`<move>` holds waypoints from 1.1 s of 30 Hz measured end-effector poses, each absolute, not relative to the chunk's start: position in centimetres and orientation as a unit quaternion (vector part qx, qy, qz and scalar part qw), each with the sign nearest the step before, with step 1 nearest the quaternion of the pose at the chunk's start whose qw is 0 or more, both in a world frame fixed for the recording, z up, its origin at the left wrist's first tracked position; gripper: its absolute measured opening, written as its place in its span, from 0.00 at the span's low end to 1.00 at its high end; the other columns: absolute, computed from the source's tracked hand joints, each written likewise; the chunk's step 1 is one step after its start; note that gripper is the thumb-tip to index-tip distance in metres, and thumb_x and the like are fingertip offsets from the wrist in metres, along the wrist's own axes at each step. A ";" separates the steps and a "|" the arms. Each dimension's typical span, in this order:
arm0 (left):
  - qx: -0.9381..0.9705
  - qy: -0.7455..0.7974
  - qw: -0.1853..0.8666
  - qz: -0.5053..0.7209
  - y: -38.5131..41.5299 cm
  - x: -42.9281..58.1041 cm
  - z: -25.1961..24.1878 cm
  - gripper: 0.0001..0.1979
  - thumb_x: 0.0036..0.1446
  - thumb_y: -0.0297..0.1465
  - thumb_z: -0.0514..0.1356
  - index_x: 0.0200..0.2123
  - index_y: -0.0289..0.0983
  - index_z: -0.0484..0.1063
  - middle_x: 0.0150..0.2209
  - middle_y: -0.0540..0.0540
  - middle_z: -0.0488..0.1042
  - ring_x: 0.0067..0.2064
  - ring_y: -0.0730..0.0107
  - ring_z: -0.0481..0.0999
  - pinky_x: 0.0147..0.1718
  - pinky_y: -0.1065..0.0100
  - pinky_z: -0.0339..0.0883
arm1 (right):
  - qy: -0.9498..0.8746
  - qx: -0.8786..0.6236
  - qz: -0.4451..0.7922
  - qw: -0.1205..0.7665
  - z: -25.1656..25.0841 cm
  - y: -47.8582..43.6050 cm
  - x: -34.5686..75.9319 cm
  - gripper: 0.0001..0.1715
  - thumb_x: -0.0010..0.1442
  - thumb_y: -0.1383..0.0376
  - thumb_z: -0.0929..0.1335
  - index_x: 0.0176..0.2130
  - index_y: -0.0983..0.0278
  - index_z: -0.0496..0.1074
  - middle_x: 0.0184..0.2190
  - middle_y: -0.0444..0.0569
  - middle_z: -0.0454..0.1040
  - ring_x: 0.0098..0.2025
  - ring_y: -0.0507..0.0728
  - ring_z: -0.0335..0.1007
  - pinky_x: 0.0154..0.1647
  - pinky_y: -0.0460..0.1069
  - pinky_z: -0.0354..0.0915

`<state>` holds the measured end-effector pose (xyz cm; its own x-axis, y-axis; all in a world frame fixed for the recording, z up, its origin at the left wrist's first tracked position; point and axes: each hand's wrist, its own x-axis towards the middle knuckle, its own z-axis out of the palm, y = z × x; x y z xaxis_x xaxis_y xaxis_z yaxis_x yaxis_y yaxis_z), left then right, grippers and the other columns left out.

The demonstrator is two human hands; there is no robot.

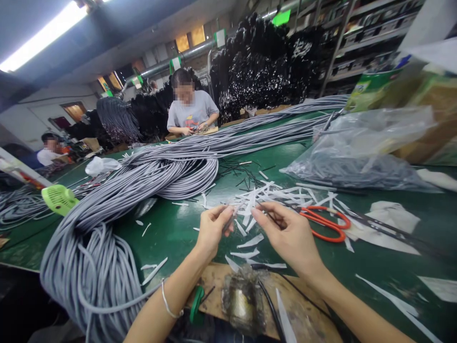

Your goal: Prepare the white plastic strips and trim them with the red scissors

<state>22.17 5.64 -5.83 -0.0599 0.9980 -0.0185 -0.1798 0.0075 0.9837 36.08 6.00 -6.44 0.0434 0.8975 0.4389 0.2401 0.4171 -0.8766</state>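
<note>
My left hand [213, 228] is pinched shut on the end of a grey cable [228, 220], just above the green table [171, 233]. My right hand [285, 231] is closed in a pinch on a thin dark wire [268, 215] coming out of that cable end. The two hands sit close together over a scatter of white strips [264, 195]. A big bundle of grey cables [107, 224] lies to the left of my left hand and runs across the table to the far right.
Orange-handled scissors [326, 224] lie right of my right hand. A clear plastic bag [360, 152] sits at the back right. A green fan [59, 198] rests at the left. A person in a grey shirt [191, 112] works at the far side. A brown board [250, 295] lies at the front edge.
</note>
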 end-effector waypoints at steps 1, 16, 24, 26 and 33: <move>0.436 0.467 0.527 0.560 5.6 22.3 -5.8 0.19 0.40 0.44 0.64 0.21 0.32 0.67 0.15 0.55 0.61 0.14 0.85 0.55 0.12 0.78 0.46 | -0.621 -0.453 0.299 0.565 -6.5 6.1 36.0 0.13 0.51 0.58 0.65 0.27 0.66 0.71 0.16 0.44 0.64 0.18 0.50 0.57 0.17 0.44 0.54; 0.400 0.469 0.621 0.485 5.5 22.8 -5.7 0.25 0.36 0.50 0.63 0.23 0.35 0.60 0.10 0.59 0.58 0.08 0.88 0.45 0.09 0.78 0.33 | -0.649 -0.384 0.374 0.540 -6.5 5.2 35.3 0.13 0.51 0.59 0.66 0.28 0.66 0.73 0.16 0.44 0.65 0.17 0.49 0.57 0.15 0.43 0.55; 0.353 0.451 0.668 0.475 5.6 22.8 -5.5 0.22 0.41 0.47 0.62 0.27 0.32 0.67 0.13 0.54 0.63 0.12 0.83 0.56 0.10 0.79 0.41 | -0.651 -0.335 0.455 0.507 -6.2 5.6 36.0 0.14 0.51 0.59 0.66 0.33 0.65 0.75 0.21 0.46 0.70 0.25 0.53 0.66 0.23 0.46 0.65; 0.341 0.423 0.686 0.483 5.5 22.4 -5.3 0.26 0.39 0.51 0.61 0.25 0.32 0.67 0.15 0.52 0.64 0.14 0.81 0.59 0.12 0.78 0.47 | -0.642 -0.344 0.458 0.509 -6.2 5.8 36.2 0.13 0.51 0.59 0.67 0.32 0.65 0.75 0.24 0.48 0.72 0.27 0.54 0.67 0.26 0.46 0.66; 0.443 0.422 0.618 0.494 5.0 21.7 -5.4 0.19 0.30 0.34 0.71 0.26 0.31 0.71 0.18 0.53 0.66 0.19 0.81 0.63 0.20 0.76 0.55 | -0.598 -0.404 0.407 0.560 -6.4 6.3 36.6 0.13 0.48 0.63 0.67 0.35 0.65 0.74 0.21 0.44 0.67 0.20 0.50 0.60 0.16 0.43 0.58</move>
<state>21.66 5.02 -5.42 0.1567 0.9841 -0.0842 -0.2378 0.1203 0.9638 36.57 6.28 -6.37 -0.0473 0.9385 0.3419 0.0274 0.3434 -0.9388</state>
